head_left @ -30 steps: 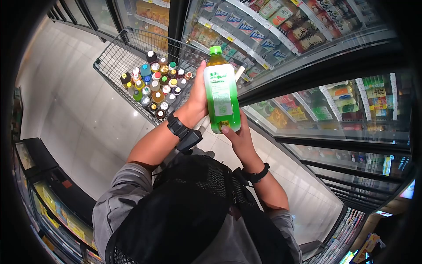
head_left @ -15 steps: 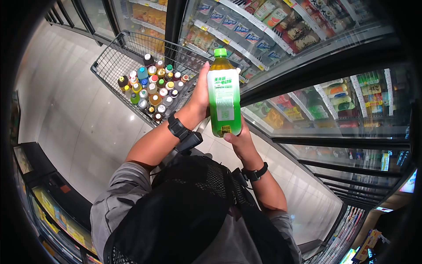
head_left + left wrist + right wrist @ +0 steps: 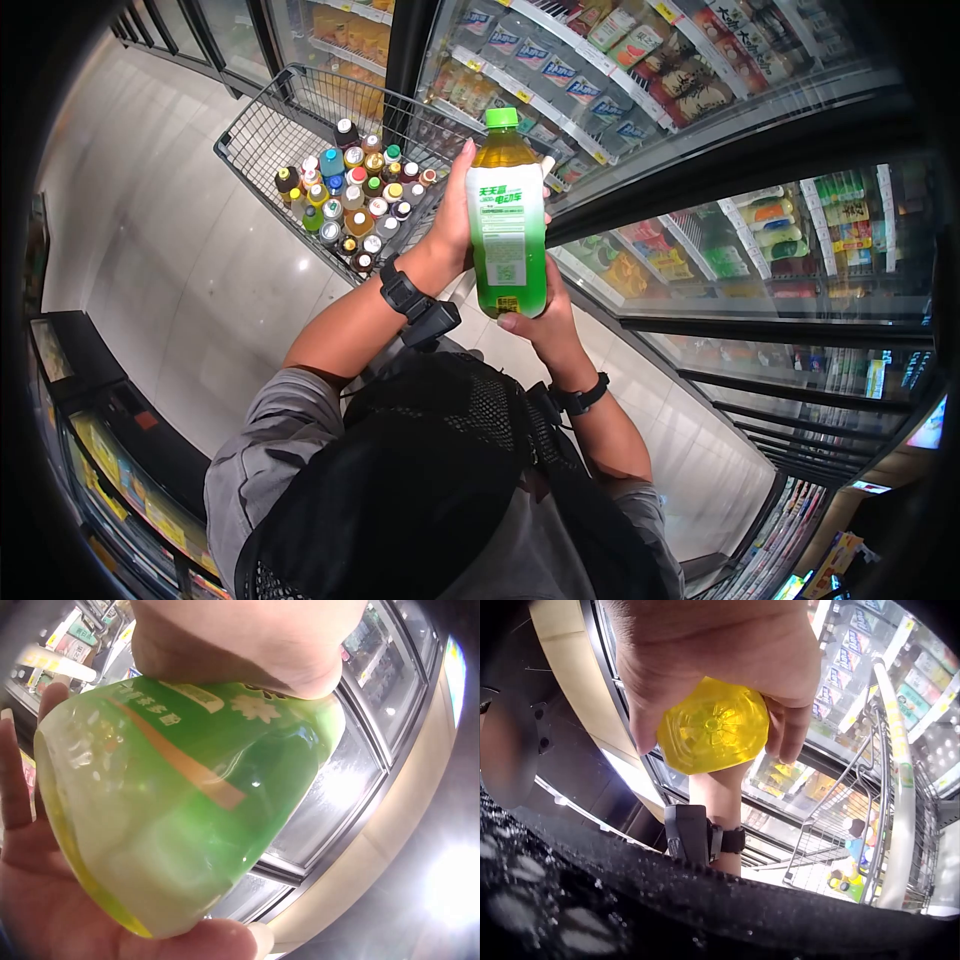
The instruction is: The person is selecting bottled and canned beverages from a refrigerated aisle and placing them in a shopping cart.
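Bottle [image 3: 508, 235], one: left grip [image 3: 453, 222] clasping side, right grip [image 3: 549, 318] clasping base; cart [image 3: 262, 135], one, nearby, holding many smaller bottles [image 3: 358, 222].

hidden or too small
head view: left hand [image 3: 453, 222] partly hidden behind the bottle [image 3: 534, 255]; small print [image 3: 503, 228] on it unreadable.

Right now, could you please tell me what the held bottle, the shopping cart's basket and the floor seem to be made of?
The bottle looks like clear, glossy plastic, by its shine and see-through upper part. The cart basket seems grey metal wire, perhaps coated, from its thin open grid. The floor looks like polished tile or stone: straight seams, bright reflections.
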Motion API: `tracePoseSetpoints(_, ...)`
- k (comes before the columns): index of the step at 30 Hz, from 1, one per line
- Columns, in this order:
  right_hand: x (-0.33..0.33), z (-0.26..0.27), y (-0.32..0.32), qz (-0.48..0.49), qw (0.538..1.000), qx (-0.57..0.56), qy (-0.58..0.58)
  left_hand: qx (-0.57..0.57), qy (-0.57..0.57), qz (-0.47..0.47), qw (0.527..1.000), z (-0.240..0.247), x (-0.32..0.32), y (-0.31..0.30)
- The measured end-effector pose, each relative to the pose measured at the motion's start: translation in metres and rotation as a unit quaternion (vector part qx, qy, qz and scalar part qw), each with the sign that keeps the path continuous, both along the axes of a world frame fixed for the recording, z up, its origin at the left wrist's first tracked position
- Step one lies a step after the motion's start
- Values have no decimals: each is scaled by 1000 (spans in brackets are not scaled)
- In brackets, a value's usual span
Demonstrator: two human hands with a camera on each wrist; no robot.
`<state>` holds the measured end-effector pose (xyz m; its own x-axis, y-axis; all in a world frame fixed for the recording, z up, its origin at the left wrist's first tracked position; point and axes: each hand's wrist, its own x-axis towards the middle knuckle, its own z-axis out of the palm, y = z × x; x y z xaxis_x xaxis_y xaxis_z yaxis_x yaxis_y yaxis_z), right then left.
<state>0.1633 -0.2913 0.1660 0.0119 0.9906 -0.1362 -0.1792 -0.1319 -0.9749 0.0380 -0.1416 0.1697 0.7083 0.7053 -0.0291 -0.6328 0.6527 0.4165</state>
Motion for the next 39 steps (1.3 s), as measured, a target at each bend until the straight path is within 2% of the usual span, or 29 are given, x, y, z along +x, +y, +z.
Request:
tracePoseSetpoints(12, -8, -1, -3, -15, 999, 11, -32, -10, 2, -3, 1000, -4, -7, 0)
tracePoseSetpoints(14, -13, 2, -4, -27, 999, 10, -46, 32, 61, -24, 997, -4, -8, 4)
tracePoseSetpoints(16, -21, 13, -4, -139, 989, 0, -40, 56, 74, 8, 996, 7, -6, -2)
tracePoseSetpoints(18, -21, 13, -1, -166, 986, 24, -25, 80, 88, 39, 992, 16, -4, -9)
tracePoseSetpoints(19, -18, 11, 1, -193, 949, 86, -234, 72, 57, 30, 995, 19, -4, -11)
tracePoseSetpoints(20, -17, 10, 2, -210, 866, 144, -431, 65, 27, 21, 997, 20, -2, -12)
tracePoseSetpoints(21, -20, 16, 0, -205, 838, 144, -485, 44, 55, 43, 997, 20, 3, -13)
tracePoseSetpoints(24, -29, 30, -13, -160, 815, 204, -519, 5, 29, 11, 1000, 21, -12, -11)
tracePoseSetpoints(25, -30, 33, -15, -138, 826, 191, -512, -9, 0, -9, 1000, 14, -15, -5)
tracePoseSetpoints(28, -27, 35, -15, -130, 822, 237, -501, 3, 24, 20, 1000, 15, -18, -2)
tracePoseSetpoints(39, -28, 30, -22, -136, 846, 243, -454, -2, 22, 16, 1000, 14, -31, -11)
